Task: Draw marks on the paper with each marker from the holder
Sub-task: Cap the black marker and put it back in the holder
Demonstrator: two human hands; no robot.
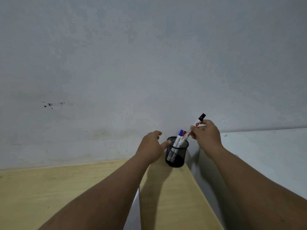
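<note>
A black mesh holder [177,157] stands at the far edge of the wooden table, against the wall. A blue-capped marker [178,139] and a red-capped marker [184,133] stick out of it. My right hand [206,136] grips a black-capped marker [197,122], tilted, with its lower end still over the holder's mouth. My left hand [152,146] rests beside the holder with its fingers apart, one fingertip touching the rim. A sliver of white paper [135,211] shows between my forearms, mostly hidden by the left arm.
The light wooden table [49,188] spreads to the left and ends at a grey wall [149,63]. On the right a white surface [265,155] borders the table's edge.
</note>
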